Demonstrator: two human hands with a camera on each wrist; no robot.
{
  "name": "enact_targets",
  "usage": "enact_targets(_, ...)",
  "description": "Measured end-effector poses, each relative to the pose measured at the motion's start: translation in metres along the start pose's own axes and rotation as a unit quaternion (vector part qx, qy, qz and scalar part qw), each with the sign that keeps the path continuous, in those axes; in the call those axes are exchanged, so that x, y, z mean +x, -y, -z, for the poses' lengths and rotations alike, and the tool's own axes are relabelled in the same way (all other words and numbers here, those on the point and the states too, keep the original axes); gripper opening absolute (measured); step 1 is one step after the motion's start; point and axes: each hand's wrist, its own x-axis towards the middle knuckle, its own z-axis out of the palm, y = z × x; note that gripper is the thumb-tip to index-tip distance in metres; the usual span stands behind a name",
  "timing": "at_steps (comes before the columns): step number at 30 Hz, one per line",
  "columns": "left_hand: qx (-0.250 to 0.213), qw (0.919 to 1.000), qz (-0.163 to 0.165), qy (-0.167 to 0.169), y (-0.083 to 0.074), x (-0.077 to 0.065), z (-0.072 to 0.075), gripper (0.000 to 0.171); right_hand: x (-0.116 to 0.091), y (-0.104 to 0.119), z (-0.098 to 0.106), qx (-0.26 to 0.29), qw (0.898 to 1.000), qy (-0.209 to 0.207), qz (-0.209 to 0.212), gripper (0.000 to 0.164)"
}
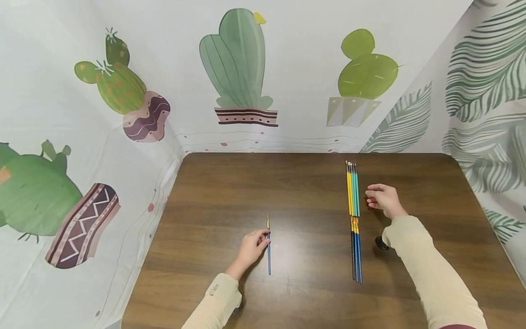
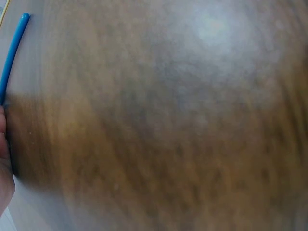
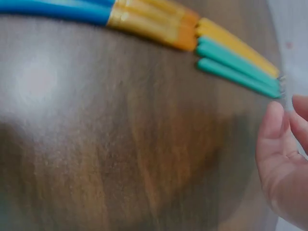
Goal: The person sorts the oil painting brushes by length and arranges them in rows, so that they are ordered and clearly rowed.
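My left hand (image 1: 250,246) pinches a thin blue paintbrush (image 1: 269,262) between thumb and fingers, over the left-middle of the table. Its bristles point to the far side; the blue handle (image 2: 13,55) shows at the left edge of the left wrist view. My right hand (image 1: 382,198), fingers loosely bent and holding nothing, hovers just right of a row of yellow paintbrushes (image 1: 349,194) and green paintbrushes (image 1: 356,194). Nearer to me, end to end with that row, lie several blue paintbrushes (image 1: 357,260), bristles toward the green handles (image 3: 236,74).
The brown wooden table (image 1: 213,192) has rounded far corners. White cloth printed with cacti (image 1: 242,59) and leaves hangs along its back and sides. Dark wrist devices (image 1: 381,243) sit under both cream sleeves (image 1: 435,269).
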Motion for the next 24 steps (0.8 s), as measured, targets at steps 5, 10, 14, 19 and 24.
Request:
enact_targets(5, 0.003, 1.0, -0.004, -0.003, 0.0, 0.0, 0.0, 0.02, -0.019, -0.001, -0.001, 0.07, 0.996, 0.055, -0.011, 0.036)
enact_targets(10, -0.001, 1.0, -0.003, -0.005, 0.0, 0.0, 0.0, 0.021, -0.045, -0.014, -0.01, 0.056, 0.994, 0.096, -0.013, 0.019)
enact_targets(14, -0.005, 0.9999, -0.011, -0.011, 0.0, 0.0, 0.0, 0.021, -0.062, -0.03, -0.019, -0.001, 0.994, 0.107, -0.014, 0.021)
enact_targets(19, -0.007, 0.9999, -0.011, -0.008, 0.0, 0.0, 0.0, 0.021, -0.08, -0.043, -0.031, -0.051, 0.994, 0.097, -0.011, 0.026)
enact_targets(24, -0.004, 0.9996, -0.023, -0.017, 0.0, -0.001, 0.0, 0.022, -0.091, -0.052, -0.043, -0.082, 0.994, 0.075, -0.001, 0.023)
